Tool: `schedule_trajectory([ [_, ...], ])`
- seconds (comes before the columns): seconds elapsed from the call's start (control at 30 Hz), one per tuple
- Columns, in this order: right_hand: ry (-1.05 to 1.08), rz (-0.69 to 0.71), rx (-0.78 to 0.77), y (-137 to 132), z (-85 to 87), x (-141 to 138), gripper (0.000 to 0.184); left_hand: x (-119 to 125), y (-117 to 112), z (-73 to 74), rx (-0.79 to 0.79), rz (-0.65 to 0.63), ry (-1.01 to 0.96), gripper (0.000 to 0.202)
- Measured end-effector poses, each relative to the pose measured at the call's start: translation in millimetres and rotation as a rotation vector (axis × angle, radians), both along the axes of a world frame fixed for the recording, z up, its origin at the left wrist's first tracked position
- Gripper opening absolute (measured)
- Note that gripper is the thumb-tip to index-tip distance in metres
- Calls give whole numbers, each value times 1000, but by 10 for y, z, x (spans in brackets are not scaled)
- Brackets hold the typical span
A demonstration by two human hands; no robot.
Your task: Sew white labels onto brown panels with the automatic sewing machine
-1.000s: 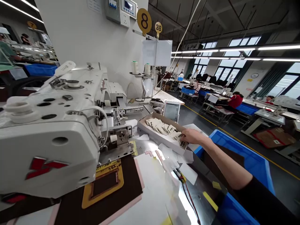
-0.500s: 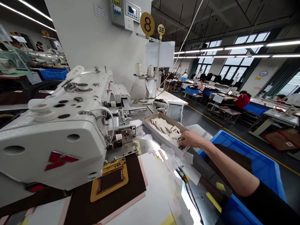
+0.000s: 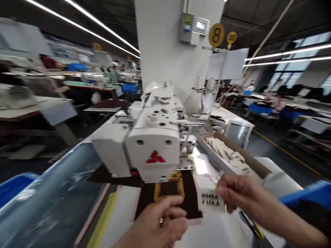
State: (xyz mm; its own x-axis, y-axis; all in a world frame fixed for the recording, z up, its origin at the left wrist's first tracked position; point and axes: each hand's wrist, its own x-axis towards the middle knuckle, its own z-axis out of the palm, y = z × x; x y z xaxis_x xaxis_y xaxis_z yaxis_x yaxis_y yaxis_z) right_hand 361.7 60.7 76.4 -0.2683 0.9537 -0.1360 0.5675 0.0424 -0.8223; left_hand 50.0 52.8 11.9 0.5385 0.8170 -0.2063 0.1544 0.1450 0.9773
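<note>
1. Your right hand (image 3: 240, 194) is closed in a pinch. Thumb and fingertips clamp the right end of a label (image 3: 210, 200).
2. The label is a small, thin, flat white rectangle with black lettering too blurred to read. Its long axis runs left to right across your view, nearly level. The free end points left and the printed face is turned toward you. It is held in the air just right of the brown panel (image 3: 190, 196), in front of the machine.
3. Your left hand (image 3: 155, 227) sits low and close to you, with the fingers curled in and a ring (image 3: 160, 223) on one of them. Blur hides whether it grips anything. It lies at the near edge of the brown panel.
4. That panel is dark, matte and flat. On it lies a yellow rectangular frame (image 3: 169, 187) with an open window, part of it under the machine head.
5. The sewing machine (image 3: 152, 141) has a smooth, rounded white casing with a red emblem on its front.
6. Behind and to the right of your right hand, a long, shallow cardboard tray (image 3: 256, 163) holds rows of more white labels (image 3: 230, 155).
7. A blue bin (image 3: 307, 193) of hard plastic shows at the right edge.
</note>
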Motion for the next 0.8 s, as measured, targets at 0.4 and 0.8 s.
schedule_trajectory([
  [0.4,235,17,-400,457,-832,-997,38,-417,126,-141,192,147,374,42],
  [0.8,116,1,-397,879,-812,-1152,8,-633,225,-15,1313,-19,673,23],
])
